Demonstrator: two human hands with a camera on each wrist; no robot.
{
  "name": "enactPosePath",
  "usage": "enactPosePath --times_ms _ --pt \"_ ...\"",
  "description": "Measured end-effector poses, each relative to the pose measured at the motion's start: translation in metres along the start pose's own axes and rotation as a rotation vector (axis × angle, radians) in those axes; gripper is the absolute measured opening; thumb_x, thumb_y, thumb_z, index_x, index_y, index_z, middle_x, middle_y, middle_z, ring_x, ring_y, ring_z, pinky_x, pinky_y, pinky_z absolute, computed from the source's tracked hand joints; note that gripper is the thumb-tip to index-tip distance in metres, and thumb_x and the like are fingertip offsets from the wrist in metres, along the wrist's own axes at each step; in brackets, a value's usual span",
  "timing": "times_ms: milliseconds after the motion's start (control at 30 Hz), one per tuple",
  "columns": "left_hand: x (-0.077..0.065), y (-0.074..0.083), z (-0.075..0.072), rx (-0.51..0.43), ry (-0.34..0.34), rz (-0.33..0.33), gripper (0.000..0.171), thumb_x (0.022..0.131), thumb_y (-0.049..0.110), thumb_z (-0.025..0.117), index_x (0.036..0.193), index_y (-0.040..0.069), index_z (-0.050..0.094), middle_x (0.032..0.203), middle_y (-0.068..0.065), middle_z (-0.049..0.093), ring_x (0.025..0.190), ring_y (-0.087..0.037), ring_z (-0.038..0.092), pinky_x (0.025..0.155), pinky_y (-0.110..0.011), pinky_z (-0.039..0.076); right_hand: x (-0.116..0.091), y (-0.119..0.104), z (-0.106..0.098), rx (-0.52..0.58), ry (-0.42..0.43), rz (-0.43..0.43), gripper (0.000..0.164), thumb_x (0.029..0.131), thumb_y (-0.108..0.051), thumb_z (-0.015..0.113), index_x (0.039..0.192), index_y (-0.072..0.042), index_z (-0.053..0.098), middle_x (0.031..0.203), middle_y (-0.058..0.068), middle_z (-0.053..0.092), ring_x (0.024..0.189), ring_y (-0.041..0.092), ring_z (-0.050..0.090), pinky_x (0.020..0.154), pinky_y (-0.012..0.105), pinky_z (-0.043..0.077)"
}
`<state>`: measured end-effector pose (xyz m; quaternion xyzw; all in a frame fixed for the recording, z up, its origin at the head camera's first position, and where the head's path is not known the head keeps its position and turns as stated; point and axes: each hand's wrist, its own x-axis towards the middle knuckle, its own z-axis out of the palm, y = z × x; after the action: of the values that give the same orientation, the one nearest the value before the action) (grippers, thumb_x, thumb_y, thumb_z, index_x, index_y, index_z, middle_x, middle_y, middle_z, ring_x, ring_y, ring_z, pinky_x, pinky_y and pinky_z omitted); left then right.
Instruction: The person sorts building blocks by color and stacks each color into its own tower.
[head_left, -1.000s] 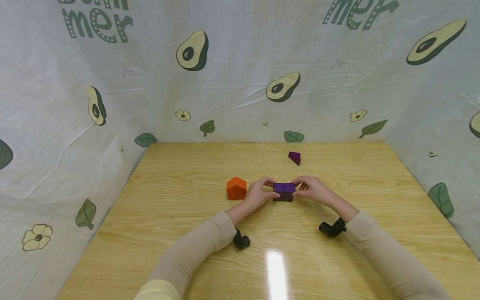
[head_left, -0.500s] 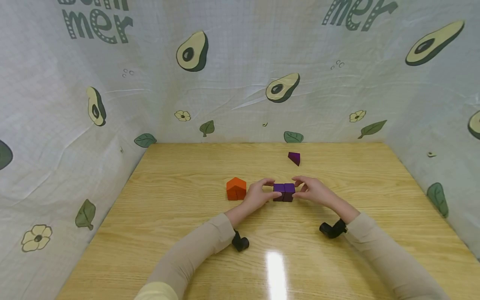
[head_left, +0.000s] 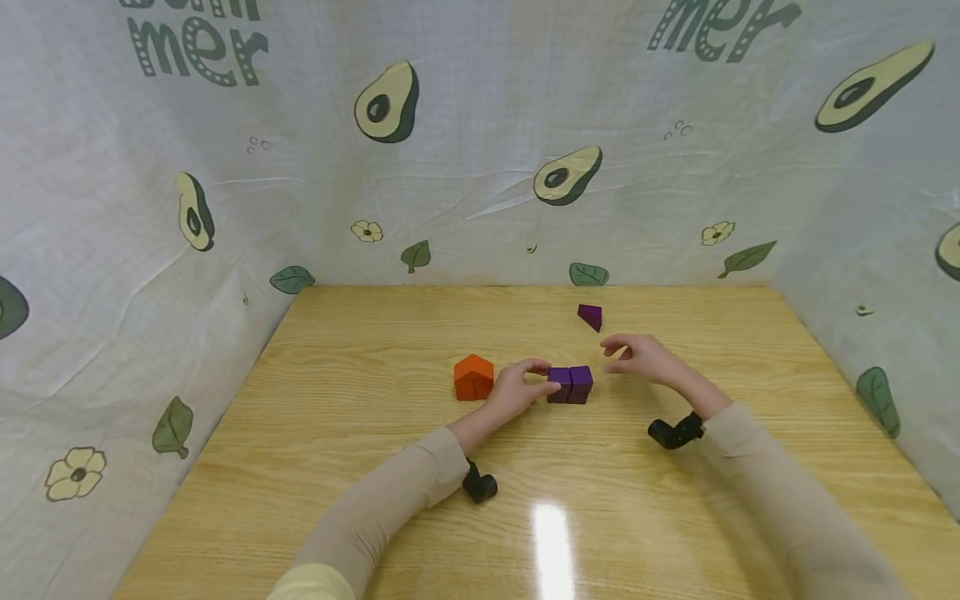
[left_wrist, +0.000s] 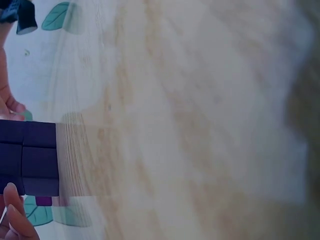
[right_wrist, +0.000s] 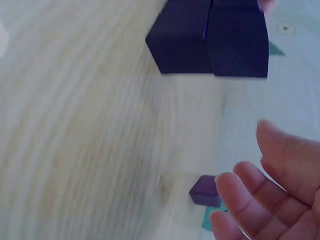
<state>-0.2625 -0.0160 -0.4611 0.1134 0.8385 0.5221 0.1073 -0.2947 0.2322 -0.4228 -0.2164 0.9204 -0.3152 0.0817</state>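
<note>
A compact stack of purple blocks (head_left: pixel 568 385) stands on the table, with seams visible between the pieces. My left hand (head_left: pixel 517 388) pinches its left side, thumb at the front and fingers behind; in the left wrist view the fingers (left_wrist: pixel 19 215) show at the stack's lower edge. To the right of the stack, my right hand (head_left: pixel 643 358) hovers apart from it, fingers loosely bent and holding nothing. A separate small purple block (head_left: pixel 591 317) with a slanted side lies farther back, beyond the right fingertips; the right wrist view shows this block (right_wrist: pixel 205 190) beside the fingers.
An orange house-shaped group of blocks (head_left: pixel 473 378) stands left of my left hand. The wooden table (head_left: pixel 360 333) meets a hanging cloth (head_left: pixel 465 192) printed with avocados at the back and sides. Each wrist carries a black camera.
My right hand has let go of the purple stack and moved right and slightly back. My left hand stays at the stack's left side; the orange group and the separate purple block have not moved.
</note>
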Motion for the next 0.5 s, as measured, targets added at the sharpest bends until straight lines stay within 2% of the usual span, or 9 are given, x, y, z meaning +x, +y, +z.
enactPosePath --times_ms 133,300,500 --pt "0.001 -0.001 0.001 0.001 -0.006 -0.004 0.048 0.082 0.031 0.068 0.123 0.010 0.057 0.116 -0.004 0.061 0.063 -0.007 0.053 0.059 -0.019 0.048 0.013 0.009 -0.010 -0.001 0.058 0.068 0.036 0.089 -0.009 0.059 0.117 0.013 0.053 0.103 0.025 0.060 0.083 0.030 0.060 0.070 0.037 0.049" --pt "0.001 -0.002 0.001 -0.004 -0.005 -0.008 0.047 0.082 0.031 0.068 0.123 0.011 0.057 0.115 -0.004 0.061 0.064 -0.007 0.053 0.059 -0.019 0.048 0.031 0.017 -0.014 0.052 0.113 0.181 0.041 0.094 -0.014 0.050 0.125 0.013 0.046 0.111 0.030 0.056 0.088 0.036 0.059 0.071 0.039 0.050" --pt "0.002 -0.003 0.001 -0.006 -0.004 -0.006 0.047 0.081 0.032 0.068 0.122 0.011 0.057 0.115 -0.003 0.061 0.063 -0.007 0.053 0.058 -0.019 0.047 0.054 0.021 -0.008 -0.012 0.173 0.214 0.045 0.095 -0.017 0.048 0.129 0.013 0.041 0.116 0.032 0.052 0.100 0.041 0.053 0.085 0.048 0.044"
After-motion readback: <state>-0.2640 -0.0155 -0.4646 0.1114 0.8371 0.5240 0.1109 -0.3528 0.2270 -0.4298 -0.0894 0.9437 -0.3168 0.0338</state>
